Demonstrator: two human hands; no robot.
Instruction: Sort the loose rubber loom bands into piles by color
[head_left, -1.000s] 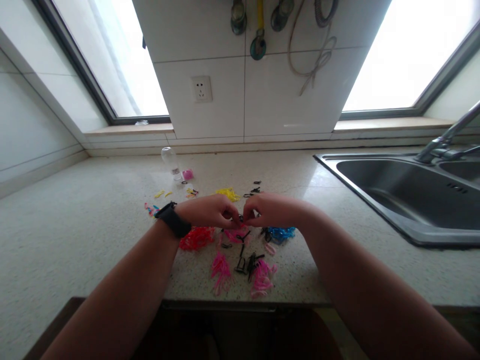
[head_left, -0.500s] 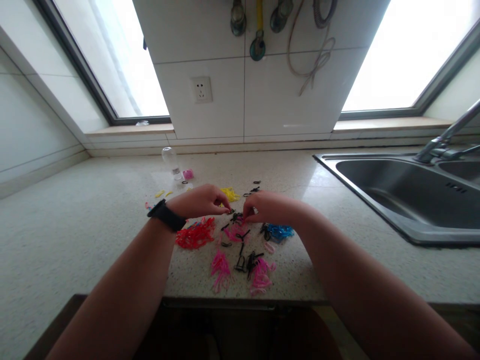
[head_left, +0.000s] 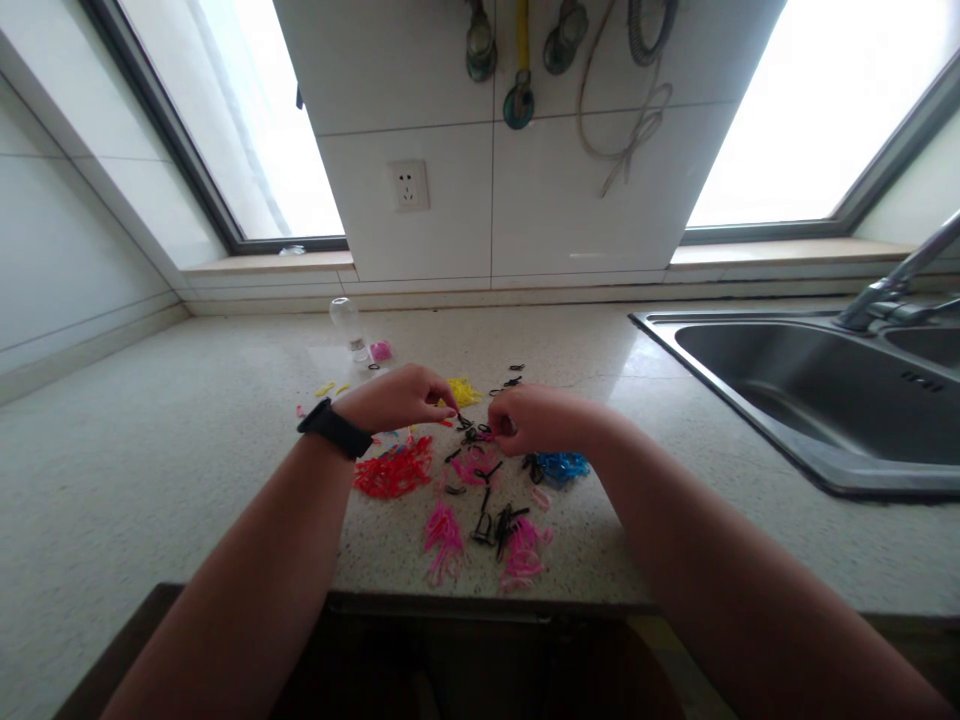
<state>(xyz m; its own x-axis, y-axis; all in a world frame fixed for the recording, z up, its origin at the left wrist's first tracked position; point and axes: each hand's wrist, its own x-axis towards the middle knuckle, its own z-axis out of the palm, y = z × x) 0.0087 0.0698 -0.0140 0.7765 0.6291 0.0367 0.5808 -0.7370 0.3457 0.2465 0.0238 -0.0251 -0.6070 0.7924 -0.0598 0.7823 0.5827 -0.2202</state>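
Small rubber bands lie sorted by colour on the speckled counter. My left hand (head_left: 412,393), with a black watch on its wrist, pinches at a black rubber band (head_left: 465,423) beside the yellow bands (head_left: 463,391). Across from it, my right hand (head_left: 536,418) has its fingers curled together above the pink and black bands (head_left: 476,463); whatever is in them is hidden. Red bands (head_left: 394,468) lie below my left wrist, blue bands (head_left: 561,467) under my right. Two pink heaps (head_left: 444,540) and loose black bands (head_left: 507,528) are closer to the front edge.
A clear bottle (head_left: 347,328) stands at the back left beside a small pink bundle (head_left: 380,351). The steel sink (head_left: 750,400) with its tap (head_left: 874,295) is set into the counter (head_left: 247,420) on the right. A wall socket (head_left: 409,186) is above.
My right hand's fingers have curled in more and sit slightly farther from the black bands. My left fingertips have barely shifted. The whole view has moved a little.
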